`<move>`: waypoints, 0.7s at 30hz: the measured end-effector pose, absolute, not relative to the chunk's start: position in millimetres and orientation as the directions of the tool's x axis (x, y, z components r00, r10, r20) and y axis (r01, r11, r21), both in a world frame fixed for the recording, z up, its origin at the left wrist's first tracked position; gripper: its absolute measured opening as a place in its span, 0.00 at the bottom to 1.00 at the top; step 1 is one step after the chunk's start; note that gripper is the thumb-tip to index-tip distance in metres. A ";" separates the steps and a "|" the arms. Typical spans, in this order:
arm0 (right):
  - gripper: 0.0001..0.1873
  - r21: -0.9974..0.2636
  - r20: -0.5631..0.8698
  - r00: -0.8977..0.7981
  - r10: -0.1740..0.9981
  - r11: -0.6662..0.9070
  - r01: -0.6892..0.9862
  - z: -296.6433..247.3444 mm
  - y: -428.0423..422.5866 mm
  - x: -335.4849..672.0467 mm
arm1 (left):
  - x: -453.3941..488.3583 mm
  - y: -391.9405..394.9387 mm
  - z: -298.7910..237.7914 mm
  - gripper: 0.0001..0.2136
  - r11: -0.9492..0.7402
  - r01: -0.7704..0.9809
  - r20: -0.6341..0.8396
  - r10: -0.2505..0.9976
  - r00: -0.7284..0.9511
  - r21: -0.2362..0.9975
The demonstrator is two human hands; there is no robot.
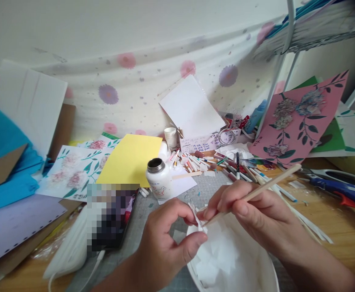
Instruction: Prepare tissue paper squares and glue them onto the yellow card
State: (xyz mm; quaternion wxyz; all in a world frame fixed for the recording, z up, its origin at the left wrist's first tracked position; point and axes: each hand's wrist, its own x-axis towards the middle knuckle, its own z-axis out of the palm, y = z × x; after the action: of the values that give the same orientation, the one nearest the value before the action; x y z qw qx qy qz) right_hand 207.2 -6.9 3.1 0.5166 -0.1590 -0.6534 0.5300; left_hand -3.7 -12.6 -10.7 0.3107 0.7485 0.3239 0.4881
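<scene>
My left hand point(165, 243) pinches a small scrap of white tissue paper point(196, 217) between thumb and fingers, just above a white bowl point(264, 265) that holds several white tissue squares point(218, 253). My right hand point(256, 213) is closed around a thin wooden stick point(267, 185), held like a pen. The stick's lower tip touches the pinched scrap, and its upper end points up to the right. Both hands hover over the bowl's near-left part.
A white bottle point(158, 178) stands open behind my hands, beside a yellow sheet point(131, 158). Pens and markers point(226, 164) lie scattered at the back. A pink flower card point(299, 121) leans at right, a blue glue gun point(344, 192) lies below it, and a phone point(112, 215) is at left.
</scene>
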 end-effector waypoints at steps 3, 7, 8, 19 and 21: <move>0.09 -0.847 0.525 -0.411 0.746 0.409 -0.339 2.8 -6.6 206.8 | -5.0 -14.2 -9.5 0.03 -0.595 0.167 0.521 0.783 0.340 0.786; 0.09 -0.839 0.542 -0.405 0.736 0.442 -0.318 1.9 -5.9 206.4 | -4.8 -15.4 -6.1 0.05 -0.582 0.191 0.508 0.797 0.327 0.790; 0.09 -0.839 0.542 -0.405 0.736 0.446 -0.313 1.8 -5.7 206.4 | -4.7 -15.4 -5.6 0.05 -0.574 0.195 0.502 0.804 0.319 0.795; 0.10 -0.795 0.597 -0.473 0.648 0.556 -0.240 9.2 -5.6 207.8 | -3.1 -11.9 -5.2 0.08 -0.271 0.037 0.249 0.923 0.294 0.962; 0.10 -0.775 0.612 -0.489 0.621 0.595 -0.213 11.5 -5.8 208.5 | -3.6 -11.5 -6.8 0.09 -0.195 -0.017 0.191 0.939 0.287 0.981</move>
State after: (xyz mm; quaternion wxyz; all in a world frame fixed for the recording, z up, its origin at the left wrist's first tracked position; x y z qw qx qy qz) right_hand 208.5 -5.8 11.5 0.4865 -0.1363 -0.7489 0.4288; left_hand -3.6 -11.5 -6.8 0.5128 0.6170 0.3735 0.4656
